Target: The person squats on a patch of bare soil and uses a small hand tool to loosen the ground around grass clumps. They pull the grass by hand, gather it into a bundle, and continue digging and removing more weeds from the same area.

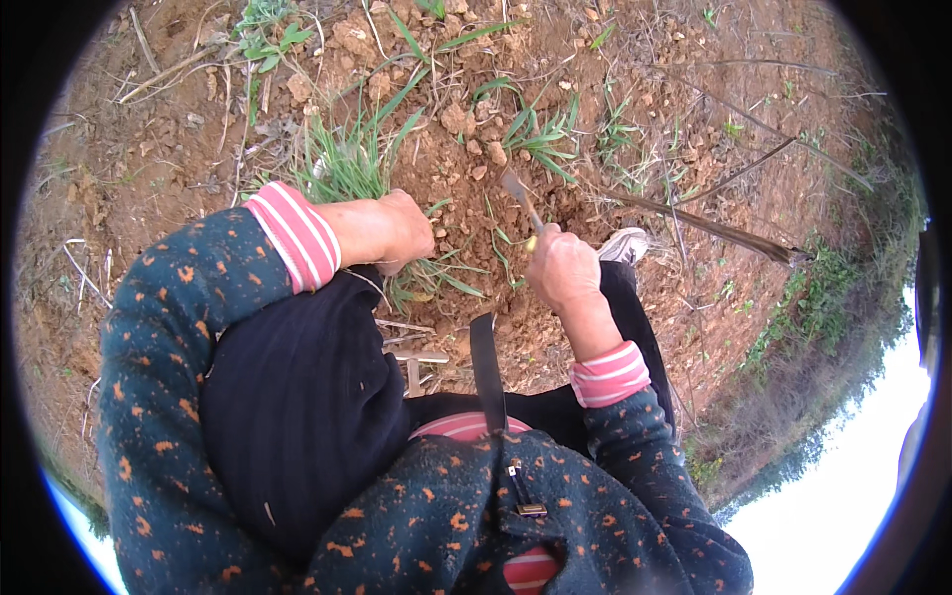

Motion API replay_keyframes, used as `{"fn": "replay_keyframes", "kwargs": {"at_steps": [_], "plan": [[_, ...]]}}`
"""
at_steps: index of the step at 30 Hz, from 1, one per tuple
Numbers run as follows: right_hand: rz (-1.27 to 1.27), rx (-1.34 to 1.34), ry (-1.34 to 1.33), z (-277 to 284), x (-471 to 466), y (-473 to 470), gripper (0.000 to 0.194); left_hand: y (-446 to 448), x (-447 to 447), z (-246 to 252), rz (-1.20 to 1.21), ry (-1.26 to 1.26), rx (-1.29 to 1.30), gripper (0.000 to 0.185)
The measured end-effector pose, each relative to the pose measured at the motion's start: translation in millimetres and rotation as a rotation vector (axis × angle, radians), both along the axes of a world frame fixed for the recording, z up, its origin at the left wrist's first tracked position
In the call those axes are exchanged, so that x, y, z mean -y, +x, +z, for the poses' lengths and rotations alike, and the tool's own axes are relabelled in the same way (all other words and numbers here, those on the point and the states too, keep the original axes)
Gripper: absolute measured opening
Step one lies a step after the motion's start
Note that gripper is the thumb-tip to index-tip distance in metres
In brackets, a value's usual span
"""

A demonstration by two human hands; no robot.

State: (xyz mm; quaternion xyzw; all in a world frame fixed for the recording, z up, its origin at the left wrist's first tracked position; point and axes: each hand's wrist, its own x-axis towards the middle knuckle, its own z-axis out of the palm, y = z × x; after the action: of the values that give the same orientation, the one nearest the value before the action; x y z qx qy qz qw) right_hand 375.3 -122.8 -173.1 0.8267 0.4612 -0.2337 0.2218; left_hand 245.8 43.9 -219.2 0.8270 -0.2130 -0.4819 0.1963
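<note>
My right hand [563,269] is closed around a small hand tool with a narrow, soil-stained metal blade [518,195]. A bit of yellow shows beside the grip; the rest of the handle is hidden by the fingers. The blade points away from me, just above loose reddish soil [465,182]. Near my left knee, my left hand [405,232] is curled, its fingertips hidden. Long green grass blades [446,277] stick out from under that hand. Just beyond the left wrist stands a thick grass tuft [346,156]. Another leafy grass clump [543,137] grows past the blade's tip.
A dark woody stalk [714,223] lies slanting at the right, with thin twigs around it. My shoe [626,245] is beside the right hand. Dry stem pieces [420,357] lie between my knees. A dark strap [487,364] hangs from my front. Bushes [803,357] line the right edge.
</note>
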Motion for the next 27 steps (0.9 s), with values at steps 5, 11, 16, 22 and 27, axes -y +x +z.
{"fn": "replay_keyframes", "kwargs": {"at_steps": [5,11,16,22,27], "plan": [[-0.263,-0.179,0.171,-24.7,3.9,23.9,0.024,0.6,1.4,-2.5,-0.005,0.012,-0.015,0.032],[-0.562,-0.254,0.436,14.4,40.3,37.9,0.019,0.2,0.6,-4.6,-0.014,0.03,-0.007,0.031],[-0.34,-0.221,-0.038,8.7,48.0,19.5,0.026,-1.6,0.2,-5.6,0.016,-0.007,-0.011,0.03],[-0.383,-0.311,-0.029,-19.3,35.9,24.7,0.029,-3.1,-0.4,-5.4,0.004,-0.003,-0.014,0.029],[-0.354,-0.472,-0.171,-24.0,7.2,49.4,0.029,-3.2,-0.5,-3.9,-0.005,-0.011,-0.023,0.029]]}}
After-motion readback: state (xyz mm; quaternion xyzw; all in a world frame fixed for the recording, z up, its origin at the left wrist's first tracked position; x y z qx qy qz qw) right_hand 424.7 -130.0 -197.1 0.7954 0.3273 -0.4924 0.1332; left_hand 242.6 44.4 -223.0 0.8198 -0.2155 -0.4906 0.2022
